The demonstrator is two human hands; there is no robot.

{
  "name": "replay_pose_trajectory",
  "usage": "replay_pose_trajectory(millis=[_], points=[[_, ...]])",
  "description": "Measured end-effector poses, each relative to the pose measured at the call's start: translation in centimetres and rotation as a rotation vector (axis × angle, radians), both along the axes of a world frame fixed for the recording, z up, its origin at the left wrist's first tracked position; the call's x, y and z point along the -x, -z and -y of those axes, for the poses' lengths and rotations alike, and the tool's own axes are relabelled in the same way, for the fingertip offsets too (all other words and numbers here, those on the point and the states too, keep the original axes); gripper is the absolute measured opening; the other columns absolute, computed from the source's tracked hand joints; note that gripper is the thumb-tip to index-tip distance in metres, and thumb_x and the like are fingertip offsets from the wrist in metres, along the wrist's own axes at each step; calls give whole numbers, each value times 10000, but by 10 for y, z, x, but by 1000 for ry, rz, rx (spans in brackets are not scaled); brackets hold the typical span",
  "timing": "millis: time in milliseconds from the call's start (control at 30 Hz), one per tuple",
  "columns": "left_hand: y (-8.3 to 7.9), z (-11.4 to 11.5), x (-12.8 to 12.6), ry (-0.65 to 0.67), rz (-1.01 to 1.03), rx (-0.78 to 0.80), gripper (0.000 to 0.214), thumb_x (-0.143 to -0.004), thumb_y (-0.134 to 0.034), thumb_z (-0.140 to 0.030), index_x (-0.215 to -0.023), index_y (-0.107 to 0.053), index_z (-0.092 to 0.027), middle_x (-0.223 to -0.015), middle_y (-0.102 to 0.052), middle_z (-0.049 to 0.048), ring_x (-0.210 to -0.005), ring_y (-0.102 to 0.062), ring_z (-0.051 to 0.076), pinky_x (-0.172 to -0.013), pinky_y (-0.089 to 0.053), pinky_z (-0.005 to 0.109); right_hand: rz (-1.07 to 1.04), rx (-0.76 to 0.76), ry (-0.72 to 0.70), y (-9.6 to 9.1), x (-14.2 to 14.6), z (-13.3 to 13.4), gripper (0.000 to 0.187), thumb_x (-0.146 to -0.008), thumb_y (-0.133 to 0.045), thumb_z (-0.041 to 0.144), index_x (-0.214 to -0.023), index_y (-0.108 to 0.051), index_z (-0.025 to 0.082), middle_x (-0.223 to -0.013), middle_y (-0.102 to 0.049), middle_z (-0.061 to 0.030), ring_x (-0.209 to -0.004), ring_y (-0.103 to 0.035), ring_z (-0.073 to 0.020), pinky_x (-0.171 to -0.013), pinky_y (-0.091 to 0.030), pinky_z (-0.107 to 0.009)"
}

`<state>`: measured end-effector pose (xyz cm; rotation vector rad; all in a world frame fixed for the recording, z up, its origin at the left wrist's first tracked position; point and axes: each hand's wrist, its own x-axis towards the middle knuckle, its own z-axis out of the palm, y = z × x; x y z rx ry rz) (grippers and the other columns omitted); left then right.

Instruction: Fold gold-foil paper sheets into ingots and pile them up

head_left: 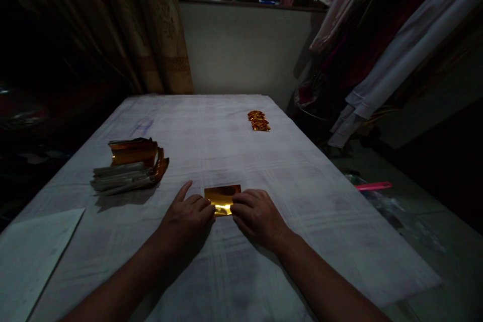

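A small sheet of gold foil paper lies flat on the white table in front of me. My left hand pinches its near left edge with curled fingers, thumb stretched out. My right hand pinches the near right edge, fingers curled. The near edge of the sheet is bent up between my fingertips.
A stack of gold foil sheets sits to the left, its top sheets curling. A small heap of folded gold pieces lies far right. A white sheet lies at the near left corner. Curtains and hanging clothes surround the table.
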<state>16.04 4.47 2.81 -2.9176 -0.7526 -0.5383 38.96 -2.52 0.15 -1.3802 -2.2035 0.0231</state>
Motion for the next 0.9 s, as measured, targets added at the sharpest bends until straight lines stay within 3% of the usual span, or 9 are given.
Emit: replay_pose_trajectory(millis=[167, 367, 500, 900], points=[[3, 5, 0, -51, -10, -1, 271, -984, -444, -139, -814, -644, -206, -769, -705, 15, -740, -665, 186, -1109, -383, 560, 6, 69, 49, -3, 1, -1, 120, -956, -604, 241, -966, -723, 228, -1028, -734, -63, -950, -630, -227, -843, -429, -378], [11, 2, 5, -171, 180, 250, 202, -1000, -501, -286, -935, -682, -225, -990, -734, 44, -927, -674, 226, -1060, -414, 527, -52, 138, 154, -3, -2, -4, 168, -980, -569, 265, -945, -728, 223, -1012, -723, -66, -940, -613, -222, -821, -424, -365], [17, -3, 6, -229, 247, 344, 224, -976, -541, -336, -852, -681, -214, -1052, -705, 75, -1005, -631, 260, -944, -479, 473, -132, 163, 236, 0, -2, -7, 149, -957, -614, 276, -859, -706, 211, -940, -699, -52, -901, -598, -215, -796, -411, -352], [16, -3, 1, -301, 260, 380, 258, -969, -500, -328, -785, -630, -203, -1083, -673, 93, -1052, -596, 282, -951, -467, 492, -146, 203, 387, -1, 4, -13, 193, -916, -661, 310, -755, -615, 214, -811, -628, -16, -813, -576, -201, -740, -369, -336]])
